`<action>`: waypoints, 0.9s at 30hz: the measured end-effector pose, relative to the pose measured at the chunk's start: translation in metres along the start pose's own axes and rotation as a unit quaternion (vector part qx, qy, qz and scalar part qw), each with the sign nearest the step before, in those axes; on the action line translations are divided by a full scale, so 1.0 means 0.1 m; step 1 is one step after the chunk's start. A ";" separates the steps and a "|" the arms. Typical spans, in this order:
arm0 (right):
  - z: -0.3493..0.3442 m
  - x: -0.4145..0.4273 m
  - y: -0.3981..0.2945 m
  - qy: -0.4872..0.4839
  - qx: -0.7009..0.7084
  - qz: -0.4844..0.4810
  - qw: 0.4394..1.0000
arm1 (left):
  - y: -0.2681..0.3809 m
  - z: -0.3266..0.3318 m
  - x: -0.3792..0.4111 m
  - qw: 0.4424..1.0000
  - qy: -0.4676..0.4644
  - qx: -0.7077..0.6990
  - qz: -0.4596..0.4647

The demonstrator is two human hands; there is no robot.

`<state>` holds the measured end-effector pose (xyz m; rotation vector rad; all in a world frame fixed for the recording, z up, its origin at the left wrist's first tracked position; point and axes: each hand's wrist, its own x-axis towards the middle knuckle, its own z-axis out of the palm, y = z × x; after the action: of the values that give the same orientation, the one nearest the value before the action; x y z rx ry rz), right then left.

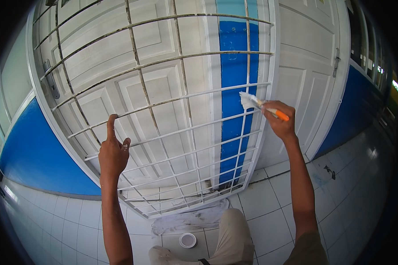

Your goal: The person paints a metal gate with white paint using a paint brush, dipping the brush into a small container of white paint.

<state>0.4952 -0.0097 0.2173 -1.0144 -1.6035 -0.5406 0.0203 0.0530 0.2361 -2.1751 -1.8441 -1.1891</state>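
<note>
A metal grille (192,127) of crossed bars stands upright in front of a white panelled door (159,89). Its lower bars and the right part of a middle bar are white; the upper bars look dark and patchy. My right hand (280,119) grips a paintbrush (252,101) with an orange-tipped handle, its white-coated bristles close to a vertical bar near the grille's right side. My left hand (114,152) holds nothing; its raised index fingertip is at a horizontal bar on the left, and the thumb stands apart. A small tub (188,240) of pale paint stands on the floor between my legs.
A paint-stained cloth (192,218) lies on the tiles under the grille's lower edge. Blue wall panels (49,152) flank the doorway, and another white door (292,82) is at the right. A small dark object, perhaps a padlock, (333,175) lies on the floor at the right.
</note>
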 end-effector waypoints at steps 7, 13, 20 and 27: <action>0.10 -0.17 -0.07 0.040 -0.175 -0.180 0.967 | -0.01 -0.02 0.01 1.000 -0.001 0.022 0.001; -0.07 -0.15 -0.02 -0.086 -0.082 -0.085 0.989 | -0.03 -0.02 -0.01 1.000 -0.004 0.014 0.002; 0.05 -0.16 -0.19 -0.121 -0.117 -0.120 0.978 | -0.04 -0.04 -0.03 1.000 -0.003 0.010 0.002; 0.87 -0.16 -1.04 0.104 0.055 -0.129 0.985 | 0.02 -0.02 -0.01 0.999 -0.019 0.018 -0.019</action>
<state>0.3607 -0.0023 0.1942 -0.6489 -1.5678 -0.7016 0.0212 0.0508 0.2378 -2.1683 -1.9157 -1.1190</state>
